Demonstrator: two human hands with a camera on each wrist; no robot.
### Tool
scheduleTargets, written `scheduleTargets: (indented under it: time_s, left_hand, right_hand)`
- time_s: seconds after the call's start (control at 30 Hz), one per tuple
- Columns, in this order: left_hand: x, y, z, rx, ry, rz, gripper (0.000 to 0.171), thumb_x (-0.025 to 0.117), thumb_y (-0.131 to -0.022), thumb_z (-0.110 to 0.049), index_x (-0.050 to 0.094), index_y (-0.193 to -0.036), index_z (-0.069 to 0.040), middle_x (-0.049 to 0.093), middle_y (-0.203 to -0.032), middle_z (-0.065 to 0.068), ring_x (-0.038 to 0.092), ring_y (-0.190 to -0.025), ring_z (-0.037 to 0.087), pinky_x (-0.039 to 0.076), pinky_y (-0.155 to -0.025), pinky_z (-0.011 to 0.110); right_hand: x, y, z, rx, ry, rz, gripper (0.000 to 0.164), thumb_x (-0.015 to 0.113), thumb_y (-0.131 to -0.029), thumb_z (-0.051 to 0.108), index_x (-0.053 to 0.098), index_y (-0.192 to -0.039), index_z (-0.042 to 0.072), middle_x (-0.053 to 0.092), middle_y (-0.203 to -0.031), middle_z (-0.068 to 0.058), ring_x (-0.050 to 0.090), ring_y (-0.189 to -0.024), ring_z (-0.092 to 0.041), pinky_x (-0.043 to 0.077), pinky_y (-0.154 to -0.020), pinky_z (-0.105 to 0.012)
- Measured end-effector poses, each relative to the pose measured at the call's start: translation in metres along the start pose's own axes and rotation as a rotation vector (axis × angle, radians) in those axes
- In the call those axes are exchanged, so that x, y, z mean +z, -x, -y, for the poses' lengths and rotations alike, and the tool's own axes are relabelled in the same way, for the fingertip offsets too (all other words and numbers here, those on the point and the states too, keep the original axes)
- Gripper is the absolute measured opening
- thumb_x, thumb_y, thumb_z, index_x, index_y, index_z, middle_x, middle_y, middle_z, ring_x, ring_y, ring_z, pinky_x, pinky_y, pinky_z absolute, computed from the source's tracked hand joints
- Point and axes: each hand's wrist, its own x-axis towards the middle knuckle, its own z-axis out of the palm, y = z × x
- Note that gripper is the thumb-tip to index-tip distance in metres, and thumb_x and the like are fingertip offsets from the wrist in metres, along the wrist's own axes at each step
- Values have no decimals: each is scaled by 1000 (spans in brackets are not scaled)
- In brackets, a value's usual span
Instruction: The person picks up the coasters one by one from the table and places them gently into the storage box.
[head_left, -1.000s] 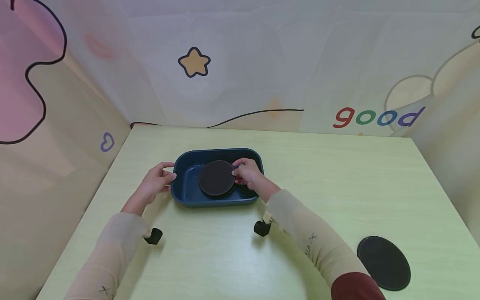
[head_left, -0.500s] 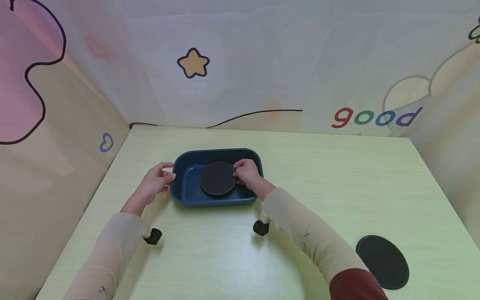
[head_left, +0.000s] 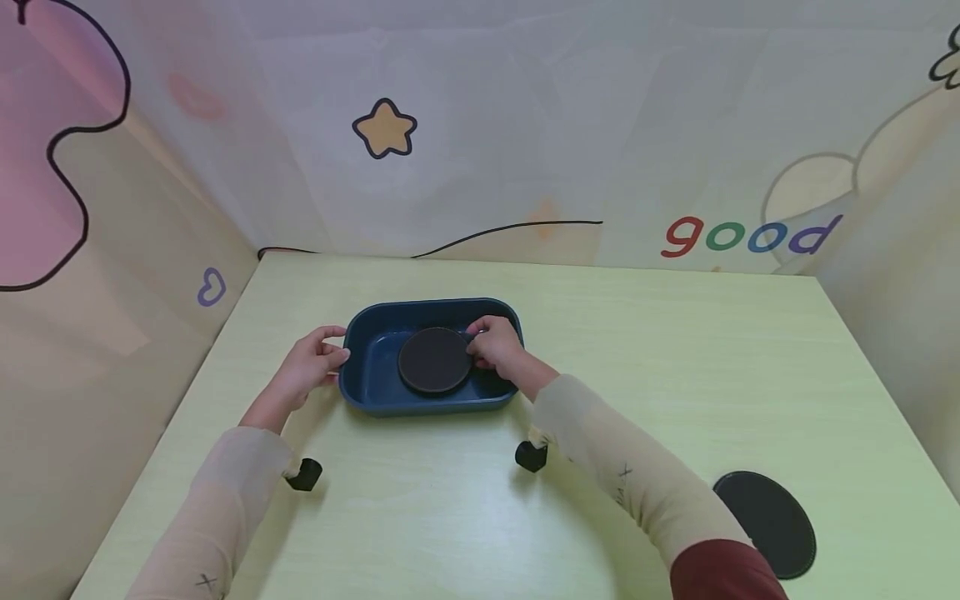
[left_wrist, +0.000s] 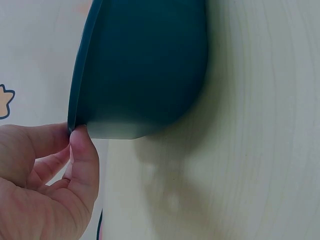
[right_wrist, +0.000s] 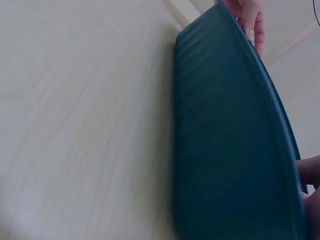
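Observation:
A dark blue rectangular tray (head_left: 369, 375) with rounded corners stands on the table in the head view. My left hand (head_left: 306, 367) pinches its left rim between thumb and fingers, as the left wrist view also shows on the tray wall (left_wrist: 145, 65). Inside the tray, right of its middle, is a round black coaster (head_left: 433, 361). My right hand (head_left: 497, 346) reaches over the tray's right side and pinches the coaster's right edge. In the right wrist view the tray's outer wall (right_wrist: 225, 125) hides the coaster and most of that hand.
A larger-looking round black coaster (head_left: 772, 523) lies at the table's front right, partly covered by my right sleeve (head_left: 630, 467). Black wrist cameras (head_left: 305, 475) hang under both cuffs. A printed cloth backdrop (head_left: 487, 125) rises behind the pale wooden table (head_left: 637, 350).
The coaster in the tray has sunk slightly, with my right hand still at its edge. My right forearm has shifted a little. The left hand keeps its place on the rim.

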Motion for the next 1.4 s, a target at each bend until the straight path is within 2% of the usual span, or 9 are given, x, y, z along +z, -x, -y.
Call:
scheduleTargets:
  time_s: [0.17, 0.37, 0.5, 0.63, 0.83, 1.03, 1.2, 1.4]
  left_hand:
    - [0, -1, 1, 9, 4, -3, 42, 45, -92, -12, 32, -132, -7, 47, -100, 15, 56, -80, 18, 48, -63, 21]
    - [0, 0, 0, 6, -8, -7, 43, 45, -92, -13, 32, -132, -7, 47, -95, 10, 56, -78, 16, 48, -64, 22]
    - [0, 0, 0, 2, -19, -10, 42, 44, -92, -12, 32, -132, -8, 47, -96, 10, 56, -82, 20, 48, -65, 23]
    - [1, -1, 1, -8, -26, -15, 42, 44, -92, -12, 31, -133, -8, 47, -100, 13, 55, -86, 24, 48, -65, 22]
    - [2, 1, 0, -11, -37, -15, 43, 44, -92, -13, 31, -133, -7, 46, -98, 10, 55, -84, 21, 48, -65, 21]
    - [2, 1, 0, 1, -41, -18, 43, 44, -92, -14, 30, -133, -7, 46, -96, 9, 55, -82, 20, 47, -64, 20]
    - [2, 1, 1, 1, -41, -16, 44, 45, -92, -14, 30, -133, -7, 46, -96, 8, 55, -83, 22, 48, -64, 20]
    - [1, 2, 1, 3, -37, -7, 45, 45, -92, -16, 30, -134, -7, 46, -95, 8, 55, -83, 21, 48, -66, 21]
  right_hand:
    - [-11, 11, 6, -39, 61, 130, 26, 59, -78, -2, 55, -103, 4, 52, -78, -4, 47, -52, -14, 45, -49, -22]
    - [-37, 27, 11, -136, 162, 375, 30, 57, -81, 1, 49, -110, -1, 51, -78, -4, 48, -57, -15, 46, -56, -26]
    - [-58, 37, 11, -192, 231, 457, 30, 56, -83, 3, 49, -111, -1, 53, -83, -4, 50, -65, -17, 46, -59, -25]
    - [-78, 47, 10, -222, 255, 484, 30, 56, -82, 3, 48, -111, -2, 53, -82, -4, 52, -70, -21, 45, -61, -26]
    - [-108, 62, 3, -257, 320, 508, 32, 56, -82, 5, 47, -112, -3, 53, -79, -4, 52, -73, -23, 46, -63, -28]
    - [-136, 74, -6, -293, 403, 512, 27, 58, -82, 7, 51, -108, 3, 55, -86, -6, 53, -77, -21, 47, -68, -30]
    - [-156, 80, -14, -322, 451, 521, 27, 61, -81, 10, 52, -106, 4, 53, -89, -7, 52, -79, -19, 47, -71, -34]
    - [-178, 86, -23, -310, 529, 527, 27, 62, -80, 12, 53, -105, 6, 53, -91, -7, 51, -81, -21, 45, -70, -32]
